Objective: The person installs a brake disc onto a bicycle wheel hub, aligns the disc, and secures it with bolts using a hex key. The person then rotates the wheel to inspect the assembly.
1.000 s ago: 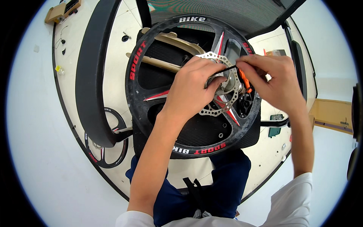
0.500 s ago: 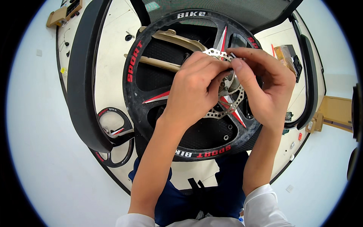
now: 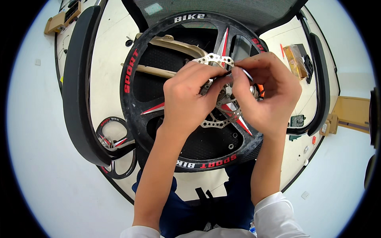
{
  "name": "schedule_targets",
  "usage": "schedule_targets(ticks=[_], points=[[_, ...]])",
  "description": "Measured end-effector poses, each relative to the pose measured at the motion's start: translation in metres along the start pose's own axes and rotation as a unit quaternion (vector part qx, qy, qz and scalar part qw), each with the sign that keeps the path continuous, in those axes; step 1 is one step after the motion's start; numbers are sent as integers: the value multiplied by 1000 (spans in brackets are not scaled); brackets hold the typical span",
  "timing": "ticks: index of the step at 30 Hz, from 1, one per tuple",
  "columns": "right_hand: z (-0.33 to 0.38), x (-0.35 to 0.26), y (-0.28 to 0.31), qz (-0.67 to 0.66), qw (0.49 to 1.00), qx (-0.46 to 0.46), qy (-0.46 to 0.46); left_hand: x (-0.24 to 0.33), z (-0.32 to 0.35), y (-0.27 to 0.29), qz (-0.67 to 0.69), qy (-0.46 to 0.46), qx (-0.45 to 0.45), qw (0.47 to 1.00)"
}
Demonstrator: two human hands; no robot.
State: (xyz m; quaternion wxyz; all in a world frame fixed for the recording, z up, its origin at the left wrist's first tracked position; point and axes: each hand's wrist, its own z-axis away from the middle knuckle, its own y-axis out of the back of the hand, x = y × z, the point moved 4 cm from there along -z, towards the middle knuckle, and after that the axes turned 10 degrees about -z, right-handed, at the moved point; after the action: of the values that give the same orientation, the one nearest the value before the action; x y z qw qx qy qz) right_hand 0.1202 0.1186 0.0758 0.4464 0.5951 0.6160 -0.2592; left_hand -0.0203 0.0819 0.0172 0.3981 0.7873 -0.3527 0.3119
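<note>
A black spoked bike wheel (image 3: 127, 104) with red and white accents lies flat on the seat of a chair. Over its hub is a silver, perforated brake disc (image 3: 212, 59), partly covered by my hands. My left hand (image 3: 189, 93) is closed in a pinch on a thin dark piece that runs between both hands' fingertips; its kind is unclear. Close by on the right, my right hand (image 3: 268, 93) pinches a small shiny metal piece (image 3: 248, 74) between thumb and forefinger. Two small nuts (image 3: 231, 146) rest on the seat, seen through a wheel opening.
Tan fork-like arms (image 3: 180, 43) lie under the wheel's left side. Chair armrests (image 3: 81, 85) (image 3: 318, 83) flank it, with the mesh backrest (image 3: 218, 14) beyond. A second wheel (image 3: 113, 123) stands on the left floor. Packages (image 3: 295, 61) and cardboard boxes (image 3: 330, 125) sit to the right.
The view has shifted, so the wheel appears further left. My fingertips have come slightly lower toward the hub, and the shiny piece in my right hand has turned.
</note>
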Motion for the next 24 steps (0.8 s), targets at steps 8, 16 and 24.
schedule_targets(ticks=[8, 16, 24], points=[[7, -1, 6, -47, 998, -31, -17, 7, 0, -6, 20, -48, -16, 999], [9, 6, 11, -80, 996, 6, -46, 2, -3, -5, -24, -78, -27, 996], [5, -19, 5, 179, 983, -17, 27, 5, 0, -4, -7, -27, 9, 1000]])
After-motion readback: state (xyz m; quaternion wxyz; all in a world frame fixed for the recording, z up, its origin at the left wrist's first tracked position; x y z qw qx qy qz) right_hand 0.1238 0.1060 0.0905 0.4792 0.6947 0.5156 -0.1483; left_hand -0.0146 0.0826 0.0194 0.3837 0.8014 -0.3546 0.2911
